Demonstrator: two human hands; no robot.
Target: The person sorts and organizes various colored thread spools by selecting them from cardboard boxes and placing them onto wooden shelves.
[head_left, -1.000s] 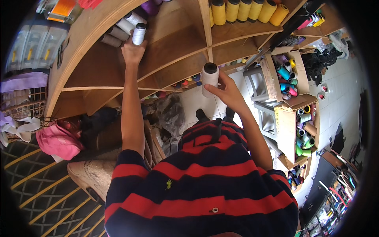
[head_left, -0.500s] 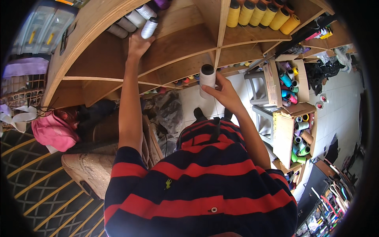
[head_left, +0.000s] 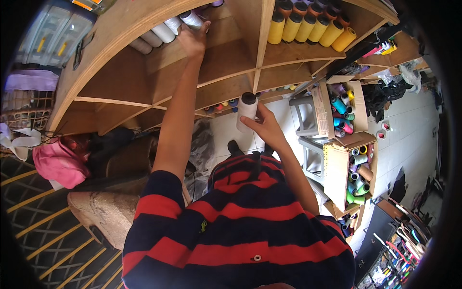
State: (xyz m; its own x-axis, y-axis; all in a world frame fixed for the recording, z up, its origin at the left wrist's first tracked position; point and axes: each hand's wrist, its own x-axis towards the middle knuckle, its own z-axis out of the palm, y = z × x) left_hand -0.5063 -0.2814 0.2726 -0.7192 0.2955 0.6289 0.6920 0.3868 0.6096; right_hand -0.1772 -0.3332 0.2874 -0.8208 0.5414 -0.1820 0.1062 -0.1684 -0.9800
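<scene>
In the upper shelf compartment, my left hand [head_left: 193, 42] has its fingers around the lower part of a white thread spool [head_left: 191, 19]. That spool stands at the right end of a row, beside another white thread spool [head_left: 163, 32] and several greyer ones. The palm side and part of the grip are hidden. Lower and to the right, my right hand [head_left: 264, 126] is closed around a larger off-white thread cone [head_left: 247, 113] with a black top. It holds the cone upright in front of the shelf, above the tiled floor.
A wooden shelf [head_left: 202, 72] with dividers spans the top, with yellow thread spools [head_left: 304, 30] in its right compartment. Cardboard boxes of coloured spools [head_left: 357, 166] rest on grey stools [head_left: 308, 115] at the right. A pink cloth [head_left: 60, 161] and a brown cushioned seat [head_left: 103, 212] lie left.
My left hand has moved right and deeper into the compartment, bringing its white spool to the row's end. My right hand still holds the cone, slightly lower in view. The view has shifted somewhat.
</scene>
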